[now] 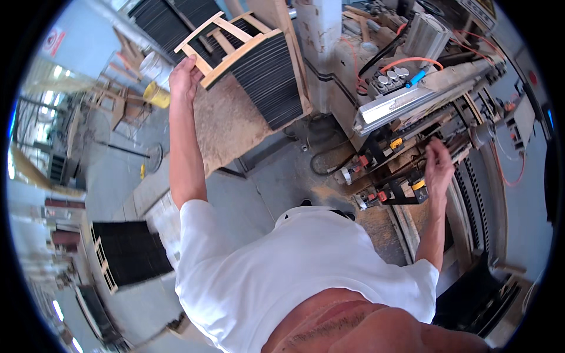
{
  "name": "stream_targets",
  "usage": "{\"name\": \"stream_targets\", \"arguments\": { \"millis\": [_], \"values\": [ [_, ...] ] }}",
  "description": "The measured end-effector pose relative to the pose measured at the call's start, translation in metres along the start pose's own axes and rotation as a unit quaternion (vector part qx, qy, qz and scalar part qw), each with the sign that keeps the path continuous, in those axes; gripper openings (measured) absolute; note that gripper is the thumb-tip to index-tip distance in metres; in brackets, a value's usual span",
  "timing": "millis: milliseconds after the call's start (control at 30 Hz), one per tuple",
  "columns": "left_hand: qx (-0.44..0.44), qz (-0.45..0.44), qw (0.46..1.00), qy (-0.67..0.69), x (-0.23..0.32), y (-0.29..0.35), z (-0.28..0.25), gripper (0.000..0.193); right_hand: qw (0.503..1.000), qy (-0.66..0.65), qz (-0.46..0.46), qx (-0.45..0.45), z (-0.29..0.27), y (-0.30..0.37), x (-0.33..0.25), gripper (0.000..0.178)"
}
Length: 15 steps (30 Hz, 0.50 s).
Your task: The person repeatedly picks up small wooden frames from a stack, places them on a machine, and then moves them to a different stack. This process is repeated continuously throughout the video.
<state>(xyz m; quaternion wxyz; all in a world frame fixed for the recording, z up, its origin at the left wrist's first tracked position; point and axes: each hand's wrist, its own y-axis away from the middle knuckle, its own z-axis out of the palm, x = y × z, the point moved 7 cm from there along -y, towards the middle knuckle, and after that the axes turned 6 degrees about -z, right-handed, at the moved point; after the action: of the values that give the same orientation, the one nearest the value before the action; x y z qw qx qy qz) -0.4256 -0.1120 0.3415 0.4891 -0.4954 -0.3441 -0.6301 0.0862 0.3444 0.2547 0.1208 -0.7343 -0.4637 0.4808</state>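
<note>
My left hand [185,77] reaches out to the upper left, its fingers closed on the corner of a pale wooden frame [200,62]. The frame has several crosspieces and lies on a tall stack of dark panels [268,79] with light edges. My right hand [439,167] is over the machine at the right, beside a dark clamp with a yellow part [418,184]. Its fingers are loosely bent, and I see nothing held in them. A second clamp with a yellow part [396,143] sits farther back on the machine.
A dusty board table [226,126] supports the stack. Behind the clamps runs a metal rail [406,103] with round knobs, a blue piece [415,79] and orange hoses. A yellow bucket [156,94] stands at the far left; a black panel pile [132,253] lies lower left. Sawdust covers part of the floor.
</note>
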Motion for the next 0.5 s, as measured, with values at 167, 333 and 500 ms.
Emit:
{"name": "stream_targets", "arguments": {
  "millis": [167,333,500],
  "values": [
    [0.062,-0.035,0.99,-0.124,-0.029,-0.112,0.009,0.028,0.988,0.047,0.139,-0.045,0.026,0.093,0.005,0.015],
    [0.151,0.073,0.847,-0.504,-0.016,-0.123,0.025,0.052,0.966,0.083,0.242,-0.019,0.023,0.17,-0.001,0.017],
    [-0.011,0.328,0.775,-0.539,0.008,-0.035,0.122,0.054,0.951,0.095,0.295,0.005,0.015,0.211,-0.009,0.016]
  ]
}}
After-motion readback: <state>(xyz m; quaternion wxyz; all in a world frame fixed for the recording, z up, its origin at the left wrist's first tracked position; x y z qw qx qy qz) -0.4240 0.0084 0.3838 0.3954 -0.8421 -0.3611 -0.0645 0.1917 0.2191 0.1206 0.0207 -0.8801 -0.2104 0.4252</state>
